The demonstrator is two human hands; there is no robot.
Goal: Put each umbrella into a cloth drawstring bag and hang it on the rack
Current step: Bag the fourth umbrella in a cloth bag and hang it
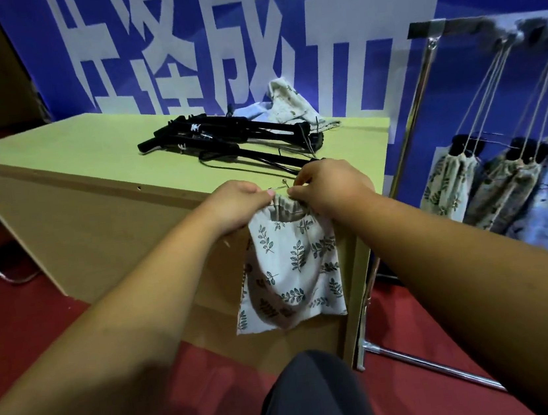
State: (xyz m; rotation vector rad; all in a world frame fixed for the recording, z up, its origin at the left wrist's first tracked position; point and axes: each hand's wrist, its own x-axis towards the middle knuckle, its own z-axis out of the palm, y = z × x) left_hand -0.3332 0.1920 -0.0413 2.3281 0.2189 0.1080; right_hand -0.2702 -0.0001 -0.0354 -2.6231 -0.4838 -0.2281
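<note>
Left hand (236, 205) pinched left rim of leaf-print bag (287, 267); bag hung before table (68, 143) edge. Right hand (329, 190) pinched gathered right rim. Black umbrellas (222, 134) lay on tabletop behind hands. Filled bags (449, 182) hung from rack (411, 121), far right.

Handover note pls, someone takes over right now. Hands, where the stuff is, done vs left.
Left hand and right hand: both pinch the gathered mouth of a leaf-print bag, which hangs limp in front of the table edge and looks empty.
Several black folded umbrellas lie on the table, with spare bags heaped behind them.
Done: at least three bagged umbrellas hang by cords on the rack to the right.
Left: open the bag, slide an umbrella in, draw it shut, hang it; repeat for the rest.
</note>
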